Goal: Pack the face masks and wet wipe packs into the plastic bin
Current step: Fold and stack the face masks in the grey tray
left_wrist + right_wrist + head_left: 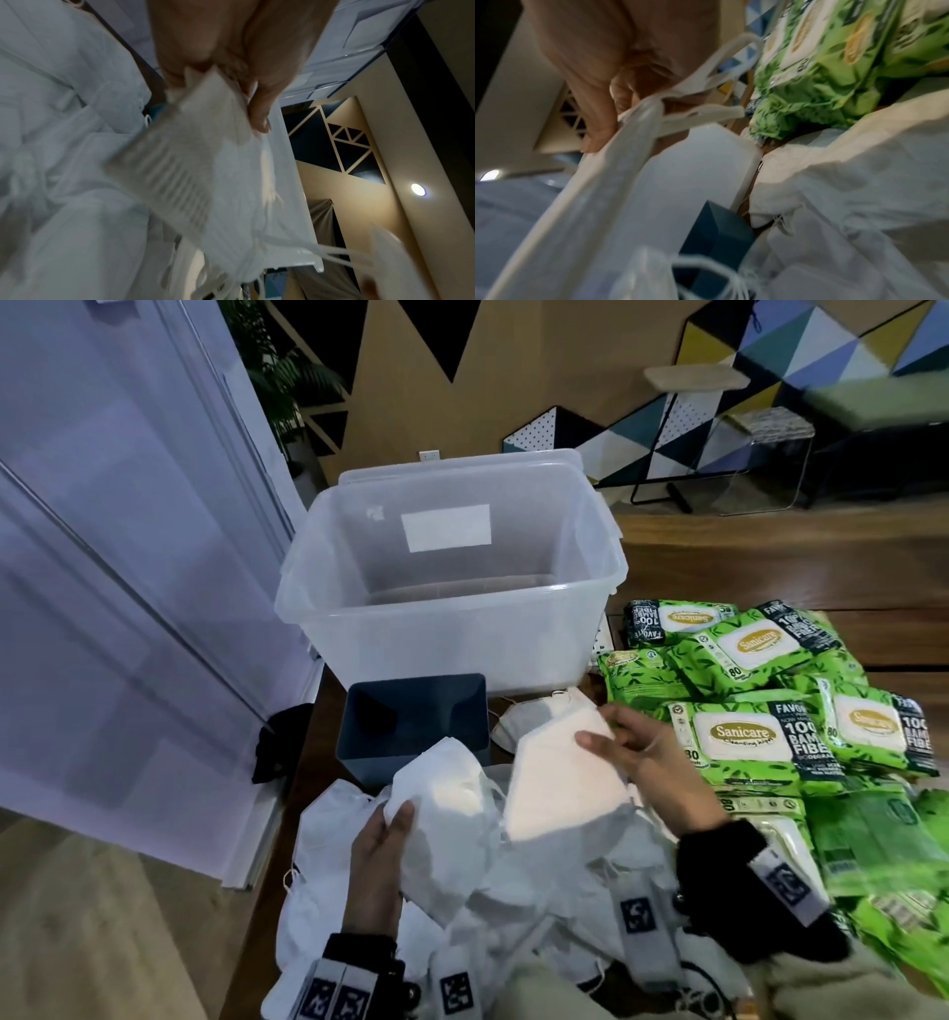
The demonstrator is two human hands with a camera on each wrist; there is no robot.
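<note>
A clear plastic bin point(447, 618) stands open at the back of the table, with nothing visible inside. White face masks point(539, 880) lie heaped in front of me. My left hand point(380, 845) grips one white mask point(447, 809) above the heap; in the left wrist view the thumb and fingers pinch that mask point(205, 154). My right hand point(631, 752) holds a second folded mask point(560, 778) by its upper edge; the right wrist view shows that mask point(598, 192) pinched, its ear loops dangling. Green wet wipe packs point(744, 731) are piled to the right.
A small dark blue box point(411, 726) sits open between the mask heap and the bin. The bin's lid point(457, 464) leans behind it. A white door point(128, 557) is close on the left. Wooden floor and a wire stool lie beyond the table.
</note>
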